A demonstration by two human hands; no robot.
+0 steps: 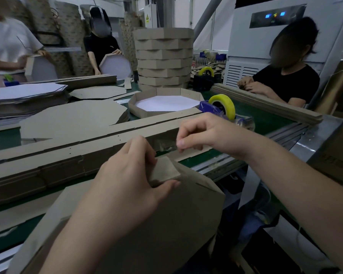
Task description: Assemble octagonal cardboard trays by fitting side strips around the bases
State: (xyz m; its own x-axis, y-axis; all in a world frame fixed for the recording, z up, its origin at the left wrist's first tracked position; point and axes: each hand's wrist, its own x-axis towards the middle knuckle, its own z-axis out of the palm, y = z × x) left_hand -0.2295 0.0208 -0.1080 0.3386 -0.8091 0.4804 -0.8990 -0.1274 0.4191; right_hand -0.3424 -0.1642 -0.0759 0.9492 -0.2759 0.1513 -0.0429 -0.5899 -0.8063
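Through the head camera, the left hand [131, 175] has its fingers curled. Thumb and fingertips pinch the end flap [163, 171] of a side strip at a corner of the brown tray [176, 224]. That tray sits nearest the person, below and left of the tape dispenser [222, 107], tilted with its plain brown face showing. The right hand [212, 133], just below the dispenser, has bent fingers pinching what looks like clear tape [164, 145]. Left of the dispenser, a pile of side strips [77, 151] lies with its long axis running lower left to upper right. The yellow sticker [147, 16], far behind the dispenser, is too small to read.
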